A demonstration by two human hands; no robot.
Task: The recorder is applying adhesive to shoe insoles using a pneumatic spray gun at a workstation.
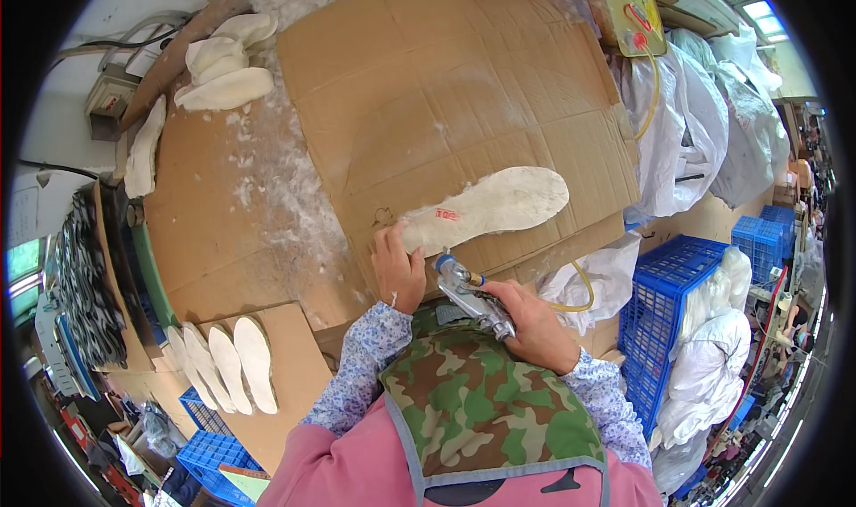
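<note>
A cream, fluffy-looking insole (499, 206) with a small red stamp lies flat on the brown cardboard sheet (428, 88) in front of me. My left hand (398, 271) has its fingers curled at the insole's left, narrower end, with the thumb by the near edge. My right hand (538, 324) is wrapped round a metal spray gun (470, 295) with a blue ring near its front. The gun's nozzle points toward the insole's near edge, apart from it. A yellow hose (584, 288) shows beside the gun; where it joins is hidden.
Several insoles lie on cardboard (254, 364) at lower left; more pale insoles (223, 88) are piled at upper left. White fluff (267, 168) litters the table. A yellow container (633, 16) stands at far right, above white bags (682, 115). Blue crates (664, 320) are stacked to the right.
</note>
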